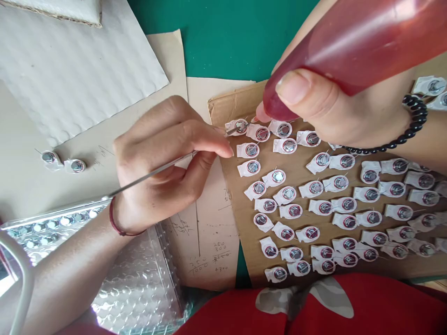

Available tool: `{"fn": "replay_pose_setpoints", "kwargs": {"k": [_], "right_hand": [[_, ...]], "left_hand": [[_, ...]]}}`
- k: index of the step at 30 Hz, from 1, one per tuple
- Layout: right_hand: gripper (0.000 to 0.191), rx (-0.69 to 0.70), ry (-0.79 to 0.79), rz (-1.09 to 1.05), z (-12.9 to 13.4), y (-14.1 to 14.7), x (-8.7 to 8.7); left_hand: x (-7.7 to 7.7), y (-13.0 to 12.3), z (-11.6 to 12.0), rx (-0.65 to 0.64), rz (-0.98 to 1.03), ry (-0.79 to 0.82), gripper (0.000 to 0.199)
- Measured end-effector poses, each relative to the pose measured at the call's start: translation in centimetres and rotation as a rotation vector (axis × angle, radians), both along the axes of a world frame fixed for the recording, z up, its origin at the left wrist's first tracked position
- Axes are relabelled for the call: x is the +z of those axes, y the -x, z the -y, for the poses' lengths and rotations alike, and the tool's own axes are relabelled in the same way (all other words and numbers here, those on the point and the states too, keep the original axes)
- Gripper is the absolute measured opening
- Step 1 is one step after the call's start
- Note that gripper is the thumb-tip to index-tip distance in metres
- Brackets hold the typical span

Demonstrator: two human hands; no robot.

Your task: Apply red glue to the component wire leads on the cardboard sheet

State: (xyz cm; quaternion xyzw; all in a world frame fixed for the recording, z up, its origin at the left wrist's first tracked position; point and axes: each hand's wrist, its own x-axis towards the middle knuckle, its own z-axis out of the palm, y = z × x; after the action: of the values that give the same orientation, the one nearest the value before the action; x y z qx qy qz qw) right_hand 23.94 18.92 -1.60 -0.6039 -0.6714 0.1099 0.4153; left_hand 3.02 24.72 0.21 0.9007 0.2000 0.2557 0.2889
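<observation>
My left hand point(167, 163) is closed in a pinch on a thin metal rod point(150, 175). The rod's tip rests at a small round part point(240, 126), a silvery disc on a white tab with fine wire, at the top left corner of the cardboard sheet point(230, 104). My right hand point(324, 102) is wrapped round a translucent red bottle point(349, 51), tilted down to the left. The bottle's lower end is above the parts near the rod's tip; its very tip is hidden by fingers. A similar part point(258, 133) lies just below it.
Several more such parts point(316, 187) lie in rough rows across the cardboard. Two parts point(75, 166) sit at the left, below a white dimpled sheet point(84, 70). A clear plastic tray point(129, 279) is under my left forearm. Handwritten paper point(213, 223) lies beside the cardboard, over a green surface point(223, 37).
</observation>
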Motion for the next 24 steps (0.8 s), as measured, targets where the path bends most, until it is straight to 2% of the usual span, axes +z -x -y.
{"fn": "replay_pose_setpoints", "kwargs": {"k": [11,16,20,24], "right_hand": [[0.044,-0.026,-0.044,-0.068,-0.2,0.3,0.2],[0.045,-0.024,-0.039,-0.044,-0.2,0.2,-0.1],[0.045,-0.037,-0.08,-0.049,-0.3,0.1,-0.2],[0.05,-0.029,0.089,0.049,-0.1,0.0,0.8]], "left_hand": [[-0.4,0.0,0.0,-0.047,0.033,-0.038,0.019],[-0.1,0.3,0.1,-0.012,-0.063,-0.013,0.018],[-0.2,0.2,0.1,-0.049,0.036,-0.016,0.022],[-0.4,-0.1,-0.1,-0.081,0.079,-0.037,0.021]]}}
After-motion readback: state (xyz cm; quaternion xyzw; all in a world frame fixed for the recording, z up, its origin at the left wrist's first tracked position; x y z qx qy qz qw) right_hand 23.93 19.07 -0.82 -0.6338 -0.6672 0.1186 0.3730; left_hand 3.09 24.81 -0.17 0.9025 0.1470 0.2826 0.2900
